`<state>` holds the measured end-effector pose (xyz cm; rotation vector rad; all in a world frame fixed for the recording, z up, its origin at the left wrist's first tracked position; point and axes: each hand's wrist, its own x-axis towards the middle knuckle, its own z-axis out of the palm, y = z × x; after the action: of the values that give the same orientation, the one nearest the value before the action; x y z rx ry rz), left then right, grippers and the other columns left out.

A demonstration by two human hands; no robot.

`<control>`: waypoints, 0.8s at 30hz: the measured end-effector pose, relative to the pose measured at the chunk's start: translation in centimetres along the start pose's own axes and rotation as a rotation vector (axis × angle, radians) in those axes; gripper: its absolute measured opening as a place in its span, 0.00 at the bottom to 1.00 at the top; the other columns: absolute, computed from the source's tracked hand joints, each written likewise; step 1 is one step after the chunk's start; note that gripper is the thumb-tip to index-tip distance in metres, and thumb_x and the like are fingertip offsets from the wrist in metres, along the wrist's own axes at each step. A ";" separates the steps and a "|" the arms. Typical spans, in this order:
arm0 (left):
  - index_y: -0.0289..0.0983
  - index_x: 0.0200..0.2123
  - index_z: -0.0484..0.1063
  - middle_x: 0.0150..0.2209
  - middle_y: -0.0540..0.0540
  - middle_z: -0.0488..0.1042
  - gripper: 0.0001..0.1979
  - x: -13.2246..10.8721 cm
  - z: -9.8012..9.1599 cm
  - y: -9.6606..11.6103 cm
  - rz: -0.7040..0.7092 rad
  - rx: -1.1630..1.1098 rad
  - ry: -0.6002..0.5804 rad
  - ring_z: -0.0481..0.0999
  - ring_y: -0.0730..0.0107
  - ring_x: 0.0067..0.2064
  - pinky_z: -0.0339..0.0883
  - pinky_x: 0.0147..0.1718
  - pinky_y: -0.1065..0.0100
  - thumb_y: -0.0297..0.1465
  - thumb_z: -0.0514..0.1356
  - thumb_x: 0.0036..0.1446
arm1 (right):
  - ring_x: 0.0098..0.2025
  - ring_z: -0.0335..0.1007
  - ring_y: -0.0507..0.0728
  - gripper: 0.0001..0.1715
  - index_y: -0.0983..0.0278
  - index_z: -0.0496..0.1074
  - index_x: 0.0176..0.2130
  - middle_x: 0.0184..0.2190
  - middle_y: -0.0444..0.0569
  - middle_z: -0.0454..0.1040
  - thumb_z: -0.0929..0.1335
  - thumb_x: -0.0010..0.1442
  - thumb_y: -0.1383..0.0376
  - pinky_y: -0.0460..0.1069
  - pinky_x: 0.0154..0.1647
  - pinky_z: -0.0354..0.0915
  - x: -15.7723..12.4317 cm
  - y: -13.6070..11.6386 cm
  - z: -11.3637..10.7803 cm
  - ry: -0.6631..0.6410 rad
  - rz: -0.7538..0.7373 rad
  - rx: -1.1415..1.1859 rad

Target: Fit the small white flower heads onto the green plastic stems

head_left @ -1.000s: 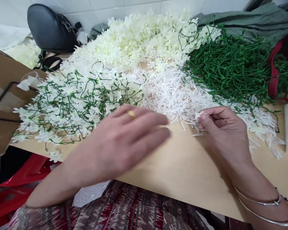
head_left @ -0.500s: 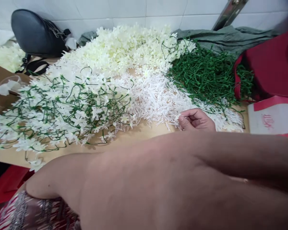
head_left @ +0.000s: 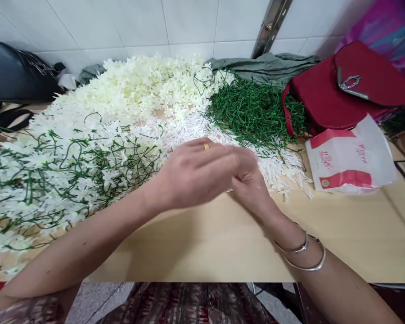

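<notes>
My left hand [head_left: 199, 173], with a ring on one finger, reaches across the front of my right hand [head_left: 254, 189]. Its fingers are bent and pressed together, their tips out of sight. The right hand's fingers are mostly covered by the left; the visible part looks curled closed. Whatever lies between the two hands is hidden. Behind them spreads a pile of thin white sticks [head_left: 189, 128]. Left of my hands lies a heap of white artificial flowers on green stems [head_left: 111, 177]. Loose green plastic stems [head_left: 256, 108] are piled behind and to the right.
Cream flower heads [head_left: 148, 85] are heaped at the back by the tiled wall. A black bag [head_left: 16, 74] stands at the far left. On the right are a red bag [head_left: 319, 90] and a white-and-red paper bag [head_left: 347, 157]. The wooden table [head_left: 216, 243] ends near my body.
The view has shifted, showing more of the right side. My left arm, which filled the foreground, has dropped, and its hand now meets the right hand. The right hand was pinching something small and white.
</notes>
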<state>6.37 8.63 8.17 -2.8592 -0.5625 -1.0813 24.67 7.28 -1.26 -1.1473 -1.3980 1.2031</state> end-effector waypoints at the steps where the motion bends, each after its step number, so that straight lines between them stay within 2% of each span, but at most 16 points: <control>1: 0.42 0.51 0.72 0.49 0.49 0.83 0.15 0.3 1.0 -1.4 -0.070 0.023 0.011 0.83 0.72 0.46 0.76 0.43 0.68 0.23 0.50 0.69 | 0.26 0.57 0.52 0.10 0.60 0.70 0.34 0.23 0.39 0.64 0.71 0.61 0.56 0.49 0.28 0.55 0.0 0.2 0.0 -0.002 -0.001 -0.004; 3: 0.39 0.54 0.71 0.54 0.44 0.80 0.16 1.0 3.0 -4.4 -0.231 0.054 -0.021 0.81 0.67 0.52 0.75 0.47 0.64 0.23 0.52 0.68 | 0.25 0.55 0.51 0.09 0.60 0.71 0.34 0.21 0.38 0.62 0.72 0.60 0.58 0.48 0.27 0.52 0.1 0.5 0.0 0.000 0.003 -0.021; 5: 0.37 0.53 0.72 0.53 0.42 0.79 0.14 2.1 4.8 -6.9 -0.319 0.061 -0.061 0.79 0.64 0.54 0.73 0.51 0.62 0.23 0.54 0.68 | 0.25 0.56 0.51 0.08 0.60 0.72 0.34 0.22 0.38 0.63 0.71 0.61 0.59 0.48 0.27 0.52 0.1 0.7 0.0 -0.008 0.004 -0.053; 7: 0.36 0.53 0.73 0.54 0.40 0.78 0.13 3.4 6.3 -8.6 -0.391 0.059 -0.125 0.78 0.63 0.54 0.71 0.52 0.63 0.25 0.55 0.68 | 0.26 0.57 0.51 0.06 0.60 0.72 0.35 0.23 0.39 0.64 0.71 0.62 0.60 0.48 0.28 0.54 0.1 0.9 0.0 -0.021 -0.011 -0.082; 11: 0.34 0.55 0.75 0.56 0.37 0.75 0.17 6.1 9.0 -9.8 -0.381 0.185 -0.266 0.75 0.54 0.57 0.71 0.51 0.59 0.20 0.56 0.65 | 0.27 0.58 0.50 0.06 0.60 0.72 0.35 0.24 0.39 0.65 0.69 0.64 0.62 0.48 0.29 0.55 0.1 1.1 0.1 -0.051 -0.039 -0.115; 13: 0.33 0.52 0.78 0.53 0.35 0.77 0.18 6.9 10.0 -10.2 -0.337 0.290 -0.342 0.75 0.51 0.56 0.71 0.48 0.57 0.16 0.54 0.64 | 0.27 0.59 0.51 0.06 0.60 0.71 0.35 0.24 0.39 0.65 0.69 0.64 0.61 0.48 0.29 0.55 0.2 1.2 0.1 -0.060 -0.044 -0.127; 16: 0.32 0.44 0.81 0.47 0.34 0.79 0.16 7.3 10.5 -11.1 -0.305 0.344 -0.392 0.76 0.51 0.54 0.71 0.48 0.56 0.15 0.54 0.64 | 0.27 0.60 0.51 0.06 0.61 0.72 0.35 0.25 0.40 0.67 0.69 0.64 0.62 0.48 0.29 0.56 0.2 1.4 0.1 -0.061 -0.044 -0.128; 19: 0.33 0.45 0.82 0.47 0.37 0.81 0.13 6.6 9.7 -11.8 -0.356 0.261 -0.310 0.79 0.54 0.51 0.72 0.48 0.57 0.22 0.56 0.68 | 0.28 0.60 0.51 0.06 0.61 0.72 0.35 0.25 0.40 0.68 0.69 0.64 0.62 0.48 0.30 0.56 0.2 1.5 0.0 -0.059 -0.033 -0.119; 22: 0.39 0.52 0.80 0.52 0.42 0.81 0.13 5.5 7.6 -11.7 -0.411 0.128 -0.026 0.79 0.60 0.53 0.72 0.52 0.59 0.30 0.57 0.71 | 0.28 0.61 0.51 0.06 0.61 0.72 0.35 0.25 0.40 0.67 0.69 0.64 0.62 0.48 0.30 0.57 0.1 1.5 0.0 -0.065 -0.039 -0.122; 24: 0.41 0.52 0.80 0.52 0.44 0.81 0.13 4.8 5.8 -11.4 -0.444 0.074 0.148 0.79 0.62 0.56 0.70 0.57 0.60 0.32 0.57 0.71 | 0.28 0.61 0.50 0.06 0.61 0.72 0.35 0.25 0.40 0.67 0.69 0.64 0.62 0.48 0.30 0.56 0.1 1.5 -0.1 -0.063 -0.050 -0.132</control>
<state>9.40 21.76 5.76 -2.6239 -1.2354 -1.2749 24.86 7.51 -2.77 -1.1667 -1.5639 1.1341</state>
